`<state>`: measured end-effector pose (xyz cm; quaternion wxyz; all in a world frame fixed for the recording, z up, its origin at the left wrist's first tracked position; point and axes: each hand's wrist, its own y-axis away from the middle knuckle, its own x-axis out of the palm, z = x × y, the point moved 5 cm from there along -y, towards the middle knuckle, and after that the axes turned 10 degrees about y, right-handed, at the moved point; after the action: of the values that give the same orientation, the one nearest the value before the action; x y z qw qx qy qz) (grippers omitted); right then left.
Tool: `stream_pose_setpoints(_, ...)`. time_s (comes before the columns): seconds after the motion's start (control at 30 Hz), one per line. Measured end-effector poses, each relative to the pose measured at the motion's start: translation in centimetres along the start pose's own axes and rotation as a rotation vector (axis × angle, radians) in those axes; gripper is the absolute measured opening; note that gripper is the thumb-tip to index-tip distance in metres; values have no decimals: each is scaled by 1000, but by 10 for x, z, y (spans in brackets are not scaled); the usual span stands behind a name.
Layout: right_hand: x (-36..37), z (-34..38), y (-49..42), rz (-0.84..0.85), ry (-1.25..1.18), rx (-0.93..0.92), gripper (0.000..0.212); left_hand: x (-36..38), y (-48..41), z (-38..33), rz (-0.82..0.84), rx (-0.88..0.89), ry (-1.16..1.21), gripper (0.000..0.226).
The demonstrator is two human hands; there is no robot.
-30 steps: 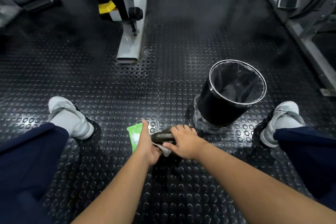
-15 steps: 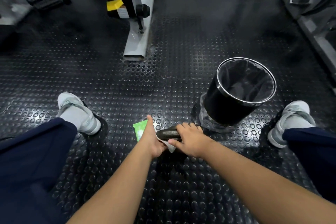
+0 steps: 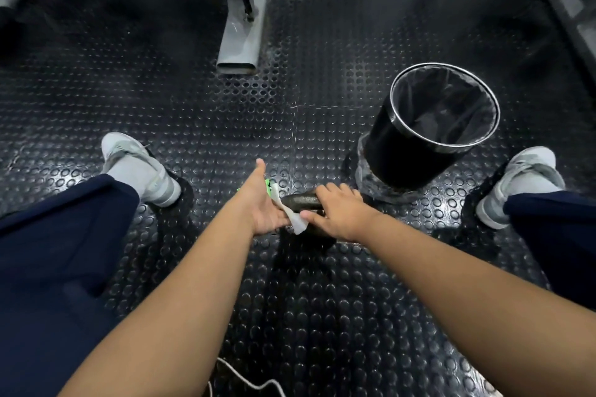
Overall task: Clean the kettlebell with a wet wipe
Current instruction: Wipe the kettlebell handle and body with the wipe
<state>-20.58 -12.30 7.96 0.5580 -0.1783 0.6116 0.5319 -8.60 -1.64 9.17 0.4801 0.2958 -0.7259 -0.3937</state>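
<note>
A dark kettlebell (image 3: 301,199) stands on the studded black floor between my feet; only its handle and a bit of its body show. My right hand (image 3: 338,211) is closed around the handle from the right. My left hand (image 3: 263,203) presses a white wet wipe (image 3: 296,223) against the left end of the handle, thumb stretched forward. A sliver of the green wipe packet (image 3: 267,184) peeks out behind my left hand, mostly hidden by it.
A black waste bin (image 3: 429,129) with a clear liner and metal rim stands just right of the kettlebell. A grey machine leg (image 3: 242,39) lies ahead. My two grey shoes (image 3: 138,167) (image 3: 519,180) flank the spot. A white cable (image 3: 248,380) lies near the bottom edge.
My left hand has slid over the green packet, hiding most of it, and the wipe has shifted along the handle. The view has tilted slightly downward.
</note>
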Motion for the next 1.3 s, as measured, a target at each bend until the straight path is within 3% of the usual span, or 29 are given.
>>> stream_pose_setpoints(0.3,1,1,0,-15,-6,5,56,-4,-17,26,-23,62,135,101)
stream_pose_setpoints(0.6,1,0,0,-16,10,-10,59,-16,2,-5,105,-95,108,110)
stream_pose_setpoints(0.87,3,-1,-1,-28,3,-6,59,-10,-29,23,10,2,197,106)
stream_pose_setpoints(1.07,1,-2,1,-29,10,-13,59,-15,-6,1,107,-6,183,99)
stream_pose_setpoints(1.2,1,0,0,-27,4,1,63,-19,-14,4,-74,19,106,69)
stream_pose_setpoints(1.3,-1,2,-1,-19,-12,6,60,-14,-28,11,-135,29,194,76)
